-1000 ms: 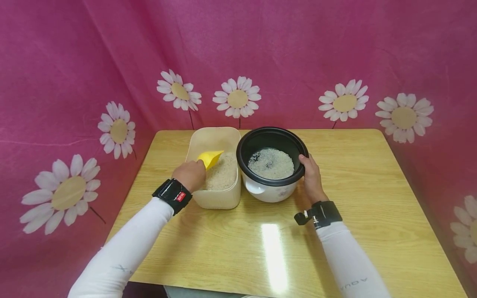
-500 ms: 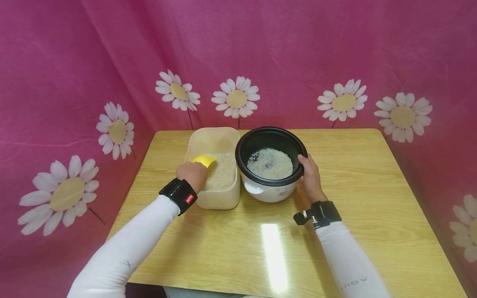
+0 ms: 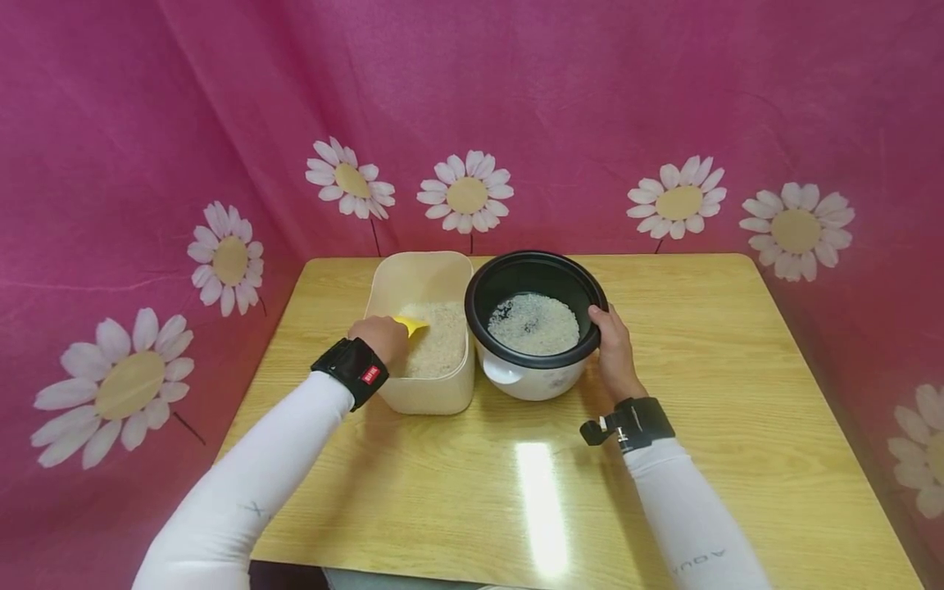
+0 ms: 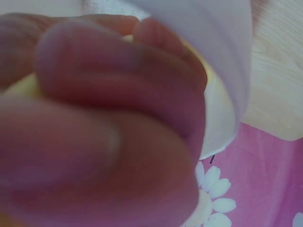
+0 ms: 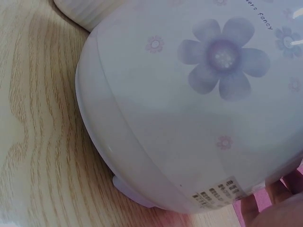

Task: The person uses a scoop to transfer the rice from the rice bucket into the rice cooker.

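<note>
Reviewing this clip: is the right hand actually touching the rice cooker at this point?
Touching. The head view shows it: the right hand has its thumb over the black rim of the rice cooker.

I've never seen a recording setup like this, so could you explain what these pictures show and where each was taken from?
There's no machine here: a person works bare-handed. The wide pictures come from a camera worn on the head; the close-ups, from the left and right wrists. On the pale wood-grain table are a cream, rounded-rectangular bin and, beside it, a round white pot with a black rim; both contain whitish grains. The left hand grips a yellow scoop in the bin; the right hand holds the pot, thumb on its rim.
</note>
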Tool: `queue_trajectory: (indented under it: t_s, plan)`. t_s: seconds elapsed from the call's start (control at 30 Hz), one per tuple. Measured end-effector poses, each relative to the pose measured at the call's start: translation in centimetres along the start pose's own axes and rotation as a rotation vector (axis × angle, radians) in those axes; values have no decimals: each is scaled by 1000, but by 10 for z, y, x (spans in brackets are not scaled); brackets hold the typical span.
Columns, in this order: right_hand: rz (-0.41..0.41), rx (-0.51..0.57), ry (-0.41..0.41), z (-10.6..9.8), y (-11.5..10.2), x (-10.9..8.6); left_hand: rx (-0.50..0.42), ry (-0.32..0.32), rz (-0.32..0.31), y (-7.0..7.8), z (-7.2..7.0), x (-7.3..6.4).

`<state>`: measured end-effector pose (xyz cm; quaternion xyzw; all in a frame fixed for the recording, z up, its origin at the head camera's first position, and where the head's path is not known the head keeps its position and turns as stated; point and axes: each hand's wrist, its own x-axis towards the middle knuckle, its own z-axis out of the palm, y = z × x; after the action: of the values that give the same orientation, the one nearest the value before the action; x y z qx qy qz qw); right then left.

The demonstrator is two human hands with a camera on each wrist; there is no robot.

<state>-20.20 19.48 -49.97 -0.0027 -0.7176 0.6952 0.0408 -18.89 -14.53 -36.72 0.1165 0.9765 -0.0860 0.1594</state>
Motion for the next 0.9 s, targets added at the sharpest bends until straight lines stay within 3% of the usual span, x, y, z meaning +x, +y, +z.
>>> queue_trajectory:
  t_s: [0.43, 0.9]
  plan:
    - [-2, 12, 1, 1, 1, 0, -137, -215, -28, -19, -1, 12]
    - [20, 15, -2, 1, -1, 0, -258, -375, 27, -32, -3, 19]
